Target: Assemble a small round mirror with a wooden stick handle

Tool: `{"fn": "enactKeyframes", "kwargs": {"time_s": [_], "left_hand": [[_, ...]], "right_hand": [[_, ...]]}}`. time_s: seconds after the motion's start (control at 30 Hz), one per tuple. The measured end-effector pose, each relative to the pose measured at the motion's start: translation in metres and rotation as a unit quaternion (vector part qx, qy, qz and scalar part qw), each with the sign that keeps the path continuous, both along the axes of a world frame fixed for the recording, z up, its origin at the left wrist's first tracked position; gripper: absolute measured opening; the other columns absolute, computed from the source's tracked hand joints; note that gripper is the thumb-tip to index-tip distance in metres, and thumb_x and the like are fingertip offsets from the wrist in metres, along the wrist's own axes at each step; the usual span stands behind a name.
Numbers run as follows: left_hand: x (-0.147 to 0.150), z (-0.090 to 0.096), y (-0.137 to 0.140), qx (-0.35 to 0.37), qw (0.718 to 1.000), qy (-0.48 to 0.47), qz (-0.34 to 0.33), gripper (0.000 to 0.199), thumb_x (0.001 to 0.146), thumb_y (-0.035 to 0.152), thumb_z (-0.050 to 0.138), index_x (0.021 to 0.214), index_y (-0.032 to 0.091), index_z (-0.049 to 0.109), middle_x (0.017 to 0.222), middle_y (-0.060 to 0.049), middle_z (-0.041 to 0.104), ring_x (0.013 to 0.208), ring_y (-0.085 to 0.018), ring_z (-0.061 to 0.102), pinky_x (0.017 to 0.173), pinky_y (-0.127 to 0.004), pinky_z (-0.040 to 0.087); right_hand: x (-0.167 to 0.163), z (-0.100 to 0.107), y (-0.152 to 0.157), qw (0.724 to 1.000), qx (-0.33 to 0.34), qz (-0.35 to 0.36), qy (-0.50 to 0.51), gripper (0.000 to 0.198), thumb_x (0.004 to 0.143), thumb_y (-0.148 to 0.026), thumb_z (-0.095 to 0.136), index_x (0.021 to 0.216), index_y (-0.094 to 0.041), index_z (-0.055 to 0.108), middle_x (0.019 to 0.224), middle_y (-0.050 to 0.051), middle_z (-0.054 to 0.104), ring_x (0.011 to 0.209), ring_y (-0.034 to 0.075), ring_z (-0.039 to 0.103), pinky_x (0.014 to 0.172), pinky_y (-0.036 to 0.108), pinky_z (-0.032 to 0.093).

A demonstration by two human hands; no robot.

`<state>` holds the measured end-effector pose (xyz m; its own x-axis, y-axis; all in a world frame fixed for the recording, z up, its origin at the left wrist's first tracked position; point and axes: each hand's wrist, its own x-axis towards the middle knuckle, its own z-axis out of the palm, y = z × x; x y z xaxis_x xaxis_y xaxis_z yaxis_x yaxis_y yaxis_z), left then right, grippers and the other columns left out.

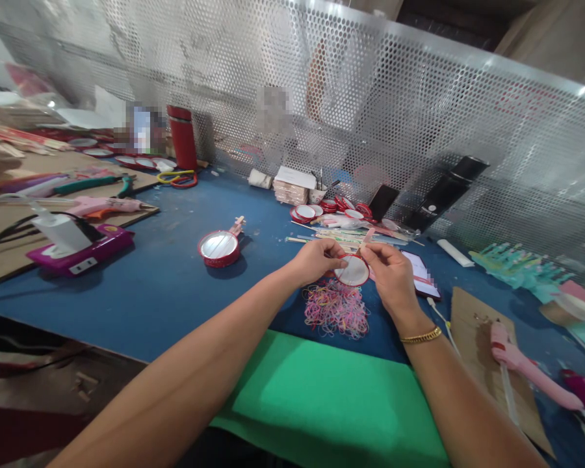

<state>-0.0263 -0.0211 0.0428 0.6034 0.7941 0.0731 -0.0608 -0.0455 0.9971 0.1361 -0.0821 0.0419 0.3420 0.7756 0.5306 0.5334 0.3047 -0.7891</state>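
Observation:
My left hand pinches the left edge of a small red-rimmed round mirror, its pale face turned up toward me. At the mirror's top edge, the fingers of my right hand are closed on a thin pinkish strip. Whether that strip is joined to the mirror I cannot tell. Just below the mirror lies a tangled heap of pink, purple and yellow rubber bands. A stack of similar red-rimmed mirrors stands to the left, with a pale stick-like piece at its back edge.
Behind my hands lie thin sticks, more red-rimmed discs and a black bottle. Pink glue guns lie at right and left. A purple power strip, red flask and perforated metal screen also stand here.

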Motion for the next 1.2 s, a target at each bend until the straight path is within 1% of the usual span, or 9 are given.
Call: {"fn": "enactKeyframes", "kwargs": {"time_s": [0.17, 0.4, 0.67, 0.87, 1.07, 1.2], "left_hand": [[0.0009, -0.0020, 0.0007, 0.008, 1.000, -0.001, 0.006, 0.026, 0.060, 0.024, 0.073, 0.072, 0.013, 0.054, 0.062, 0.005, 0.051, 0.052, -0.005, 0.046, 0.050, -0.020, 0.038], [0.0010, -0.0011, -0.0005, 0.015, 1.000, -0.004, 0.010, 0.020, 0.062, 0.020, 0.071, 0.072, 0.014, 0.054, 0.061, 0.005, 0.051, 0.051, -0.006, 0.046, 0.050, -0.021, 0.039], [0.0016, -0.0021, 0.0001, 0.021, 1.000, -0.008, 0.015, 0.019, 0.063, 0.019, 0.070, 0.072, 0.013, 0.054, 0.060, 0.005, 0.052, 0.049, -0.005, 0.047, 0.048, -0.021, 0.039], [0.0018, -0.0025, 0.0003, 0.024, 0.999, -0.013, 0.019, 0.022, 0.062, 0.021, 0.072, 0.072, 0.013, 0.055, 0.060, 0.004, 0.053, 0.049, -0.005, 0.047, 0.048, -0.020, 0.038], [0.0013, 0.0002, -0.0022, 0.014, 1.000, -0.005, 0.000, 0.023, 0.061, 0.022, 0.072, 0.071, 0.014, 0.052, 0.060, 0.005, 0.051, 0.050, -0.005, 0.046, 0.049, -0.020, 0.037], [0.0014, 0.0001, -0.0021, 0.021, 1.000, -0.003, 0.001, 0.022, 0.062, 0.023, 0.071, 0.071, 0.014, 0.052, 0.061, 0.005, 0.051, 0.050, -0.005, 0.045, 0.050, -0.020, 0.036]], "right_hand": [[0.0001, -0.0001, 0.0000, 1.000, -0.004, 0.007, 0.008, 0.028, 0.075, -0.045, 0.064, 0.087, -0.020, 0.070, 0.087, 0.004, 0.070, 0.080, 0.018, 0.062, 0.081, 0.036, 0.046], [-0.0010, 0.0000, -0.0003, 1.000, -0.001, 0.015, 0.019, 0.027, 0.075, -0.043, 0.065, 0.088, -0.021, 0.070, 0.089, 0.004, 0.070, 0.080, 0.018, 0.062, 0.082, 0.036, 0.046], [-0.0015, 0.0001, -0.0007, 0.999, -0.002, 0.020, 0.031, 0.026, 0.075, -0.042, 0.066, 0.089, -0.020, 0.070, 0.090, 0.004, 0.070, 0.080, 0.017, 0.061, 0.083, 0.036, 0.045], [-0.0025, 0.0006, -0.0009, 0.999, -0.001, 0.028, 0.041, 0.026, 0.075, -0.042, 0.066, 0.089, -0.021, 0.070, 0.090, 0.004, 0.070, 0.080, 0.017, 0.061, 0.082, 0.036, 0.045], [-0.0035, 0.0012, -0.0013, 0.998, -0.004, 0.034, 0.052, 0.027, 0.075, -0.043, 0.065, 0.089, -0.021, 0.070, 0.089, 0.004, 0.069, 0.078, 0.017, 0.060, 0.079, 0.035, 0.046], [-0.0043, 0.0020, -0.0018, 0.998, -0.012, 0.033, 0.057, 0.029, 0.074, -0.044, 0.065, 0.089, -0.020, 0.069, 0.088, 0.004, 0.069, 0.077, 0.017, 0.059, 0.078, 0.034, 0.046]]}}
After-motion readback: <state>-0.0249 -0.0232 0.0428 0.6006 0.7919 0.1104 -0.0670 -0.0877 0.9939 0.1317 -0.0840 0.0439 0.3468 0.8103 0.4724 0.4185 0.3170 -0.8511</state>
